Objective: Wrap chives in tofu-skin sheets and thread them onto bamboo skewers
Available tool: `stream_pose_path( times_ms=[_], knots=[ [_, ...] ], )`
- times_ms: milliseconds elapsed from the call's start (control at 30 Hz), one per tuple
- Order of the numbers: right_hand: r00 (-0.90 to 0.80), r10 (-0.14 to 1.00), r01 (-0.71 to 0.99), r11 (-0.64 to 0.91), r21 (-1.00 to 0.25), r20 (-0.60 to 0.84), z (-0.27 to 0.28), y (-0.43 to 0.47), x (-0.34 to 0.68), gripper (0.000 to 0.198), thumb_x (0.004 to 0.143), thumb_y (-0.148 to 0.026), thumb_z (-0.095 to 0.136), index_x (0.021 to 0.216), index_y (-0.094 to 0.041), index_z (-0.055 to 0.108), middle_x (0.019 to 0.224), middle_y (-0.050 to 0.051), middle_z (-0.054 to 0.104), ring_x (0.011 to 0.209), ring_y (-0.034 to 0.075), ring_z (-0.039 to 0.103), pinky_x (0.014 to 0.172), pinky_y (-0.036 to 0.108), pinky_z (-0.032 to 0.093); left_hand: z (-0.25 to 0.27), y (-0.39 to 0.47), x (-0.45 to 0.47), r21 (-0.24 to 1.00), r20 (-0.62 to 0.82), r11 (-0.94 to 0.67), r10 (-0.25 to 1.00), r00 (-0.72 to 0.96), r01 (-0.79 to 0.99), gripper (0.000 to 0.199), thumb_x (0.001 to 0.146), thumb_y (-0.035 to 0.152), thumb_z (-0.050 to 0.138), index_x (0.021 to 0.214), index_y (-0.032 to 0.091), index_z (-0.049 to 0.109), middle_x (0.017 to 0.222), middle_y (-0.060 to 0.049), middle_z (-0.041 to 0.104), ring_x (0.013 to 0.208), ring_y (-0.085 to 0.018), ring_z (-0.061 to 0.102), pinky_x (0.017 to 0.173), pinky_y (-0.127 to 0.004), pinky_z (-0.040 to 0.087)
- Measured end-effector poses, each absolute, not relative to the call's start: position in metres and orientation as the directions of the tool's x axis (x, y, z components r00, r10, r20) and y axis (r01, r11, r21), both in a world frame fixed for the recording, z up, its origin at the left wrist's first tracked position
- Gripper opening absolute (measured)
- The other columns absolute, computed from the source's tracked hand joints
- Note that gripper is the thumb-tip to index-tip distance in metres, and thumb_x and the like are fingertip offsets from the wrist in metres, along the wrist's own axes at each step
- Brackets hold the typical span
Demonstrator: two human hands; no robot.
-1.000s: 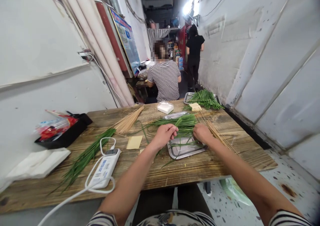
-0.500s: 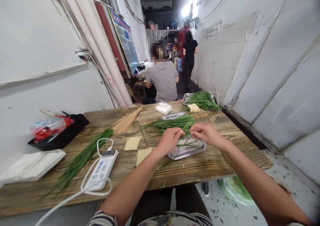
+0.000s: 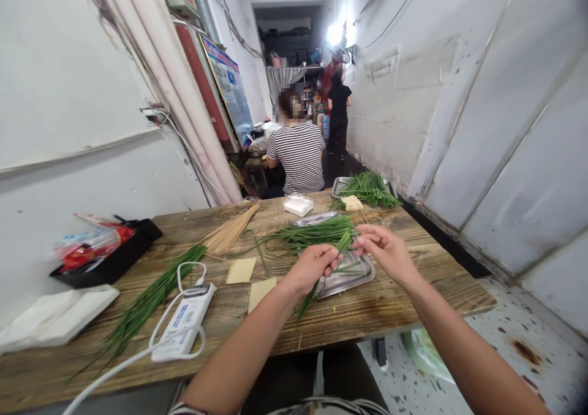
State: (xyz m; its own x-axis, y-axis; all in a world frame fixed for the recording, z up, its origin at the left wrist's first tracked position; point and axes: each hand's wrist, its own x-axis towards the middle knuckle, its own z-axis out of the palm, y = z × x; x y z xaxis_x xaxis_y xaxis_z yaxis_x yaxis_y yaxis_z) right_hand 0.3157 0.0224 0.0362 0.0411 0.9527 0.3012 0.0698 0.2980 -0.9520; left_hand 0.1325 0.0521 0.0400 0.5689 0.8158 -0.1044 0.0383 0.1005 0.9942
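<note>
My left hand (image 3: 319, 265) is closed around a small bunch of garlic chives (image 3: 343, 242); their cut ends point up and the leaf ends hang below the fist. Close beside those ends, my right hand (image 3: 382, 251) has its fingertips bent together; whatever they pinch is too small to make out. Beneath both hands lies a metal tray (image 3: 367, 271) with a few loose chive stalks. Just beyond, a larger heap of chives (image 3: 315, 232) partly covers a second metal tray (image 3: 316, 219).
Bamboo skewers (image 3: 232, 231) fan out at left, beside more chives (image 3: 147, 304), a power strip (image 3: 184, 323) and yellowish squares (image 3: 241, 270). Farther back are a white box (image 3: 298, 205), pale skewered pieces (image 3: 351, 203) and piled chives (image 3: 370, 189). Two people face away beyond the table.
My left hand has lowered slightly and now holds an upright bunch of chives, with leaf ends hanging beneath it. My right hand stays close, its fingers slightly more raised.
</note>
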Motion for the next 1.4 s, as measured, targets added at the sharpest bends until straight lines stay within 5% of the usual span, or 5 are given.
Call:
stream_pose_path(
  times_ms=[367, 833, 967, 1100, 1400],
  knots=[
    [0.012, 0.993, -0.118, 0.117, -0.986, 0.116, 0.027, 0.016, 0.288, 0.030, 0.065, -0.045, 0.073, 0.071, -0.017, 0.064, 0.060, -0.001, 0.062, 0.046, 0.007, 0.048, 0.042, 0.020, 0.038, 0.040, 0.047, 0.131, 0.996, -0.020, -0.035, 0.812, 0.584, 0.083, 0.039, 0.076, 0.050, 0.057, 0.059, 0.016, 0.048, 0.054, 0.004, 0.044, 0.046, -0.006, 0.035, 0.049, -0.021, 0.026],
    [0.159, 0.957, 0.210, 0.209, -0.955, 0.244, 0.026, 0.017, 0.294, 0.032, 0.077, -0.048, 0.064, 0.073, -0.017, 0.069, 0.059, 0.003, 0.064, 0.044, 0.012, 0.051, 0.043, 0.027, 0.044, 0.039, 0.049, 0.126, 0.997, -0.027, -0.021, 0.823, 0.567, 0.078, 0.036, 0.077, 0.047, 0.058, 0.062, 0.014, 0.051, 0.055, 0.004, 0.046, 0.045, -0.005, 0.034, 0.045, -0.019, 0.025],
    [-0.083, 0.733, 0.734, 0.503, -0.456, 0.675, 0.042, 0.013, 0.305, 0.030, 0.085, -0.036, 0.059, 0.109, -0.021, 0.065, 0.110, 0.010, 0.065, 0.093, 0.023, 0.057, 0.082, 0.040, 0.046, 0.037, 0.052, 0.124, 0.987, -0.010, -0.080, 0.837, 0.548, 0.141, 0.035, 0.079, 0.046, 0.055, 0.065, 0.014, 0.056, 0.055, 0.003, 0.045, 0.046, -0.006, 0.035, 0.046, -0.019, 0.026],
    [-0.511, 0.672, 0.820, 0.568, 0.070, 0.537, 0.058, 0.009, 0.296, 0.018, 0.089, -0.027, 0.054, 0.103, -0.020, 0.065, 0.109, 0.008, 0.063, 0.109, 0.025, 0.046, 0.095, 0.043, 0.033, 0.035, 0.054, 0.121, 0.905, 0.071, -0.287, 0.831, 0.552, 0.315, 0.030, 0.082, 0.032, 0.050, 0.056, 0.016, 0.052, 0.052, 0.003, 0.044, 0.050, -0.009, 0.037, 0.049, -0.021, 0.027],
    [-0.669, 0.728, 0.741, 0.639, 0.205, 0.151, 0.054, 0.019, 0.281, 0.023, 0.086, -0.016, 0.055, 0.065, -0.016, 0.063, 0.070, 0.006, 0.059, 0.082, 0.019, 0.049, 0.069, 0.031, 0.032, 0.037, 0.052, 0.116, 0.673, 0.003, -0.492, 0.749, 0.663, 0.553, 0.024, 0.080, 0.015, 0.044, 0.060, 0.015, 0.057, 0.054, 0.003, 0.048, 0.054, -0.011, 0.042, 0.053, -0.022, 0.027]
  ],
)
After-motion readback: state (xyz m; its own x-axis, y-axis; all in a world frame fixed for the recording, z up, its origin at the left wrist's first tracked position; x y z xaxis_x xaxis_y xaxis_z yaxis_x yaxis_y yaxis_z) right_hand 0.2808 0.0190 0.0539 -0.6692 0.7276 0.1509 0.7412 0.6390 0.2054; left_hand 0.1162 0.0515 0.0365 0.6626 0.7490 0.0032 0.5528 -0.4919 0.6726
